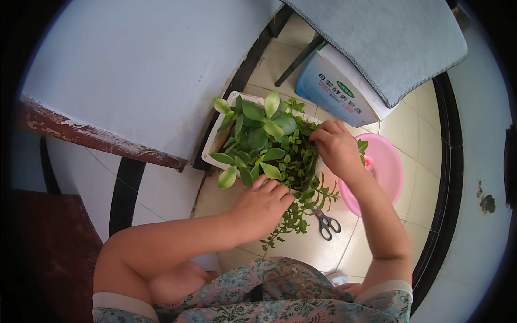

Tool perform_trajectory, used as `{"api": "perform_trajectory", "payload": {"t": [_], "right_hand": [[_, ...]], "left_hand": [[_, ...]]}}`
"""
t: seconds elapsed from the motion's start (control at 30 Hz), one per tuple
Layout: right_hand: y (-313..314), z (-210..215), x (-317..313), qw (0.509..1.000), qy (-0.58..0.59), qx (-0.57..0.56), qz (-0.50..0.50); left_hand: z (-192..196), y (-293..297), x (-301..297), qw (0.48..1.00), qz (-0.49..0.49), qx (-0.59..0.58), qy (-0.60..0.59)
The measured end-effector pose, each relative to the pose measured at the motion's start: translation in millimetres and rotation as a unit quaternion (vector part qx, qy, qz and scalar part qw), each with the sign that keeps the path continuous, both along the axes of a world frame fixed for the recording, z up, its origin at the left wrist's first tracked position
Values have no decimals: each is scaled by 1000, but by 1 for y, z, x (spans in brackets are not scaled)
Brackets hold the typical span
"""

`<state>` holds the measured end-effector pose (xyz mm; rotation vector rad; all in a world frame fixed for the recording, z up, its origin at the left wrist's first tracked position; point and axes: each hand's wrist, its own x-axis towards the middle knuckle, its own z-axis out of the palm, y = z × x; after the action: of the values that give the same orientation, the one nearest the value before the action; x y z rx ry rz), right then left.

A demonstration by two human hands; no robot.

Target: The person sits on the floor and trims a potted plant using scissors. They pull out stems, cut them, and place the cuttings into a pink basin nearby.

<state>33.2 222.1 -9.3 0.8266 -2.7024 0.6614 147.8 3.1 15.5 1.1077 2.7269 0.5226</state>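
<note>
White planter, two hands, one scissors

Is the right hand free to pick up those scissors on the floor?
Probably yes: the right hand rests in the plant's leaves, apparently holding nothing, and the scissors lie uncovered on the tiles below its forearm.
</note>
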Motion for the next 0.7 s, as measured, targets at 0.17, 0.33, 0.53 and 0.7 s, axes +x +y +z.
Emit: {"api": "perform_trajectory", "payload": {"t": [0.17, 0.33, 0.53, 0.7], "right_hand": [[-13, -22, -18, 995, 38, 86, -24], [-14, -15, -22, 989, 26, 141, 30], [-21, -11, -21, 957, 52, 283, 42], [-16, -11, -20, 951, 76, 286, 86]], "left_hand": [[-3, -7, 4, 1000, 7, 7, -20], [4, -13, 8, 999, 0, -29, -28], [13, -15, 7, 996, -14, -82, -31], [16, -17, 9, 995, -16, -99, -25]]}}
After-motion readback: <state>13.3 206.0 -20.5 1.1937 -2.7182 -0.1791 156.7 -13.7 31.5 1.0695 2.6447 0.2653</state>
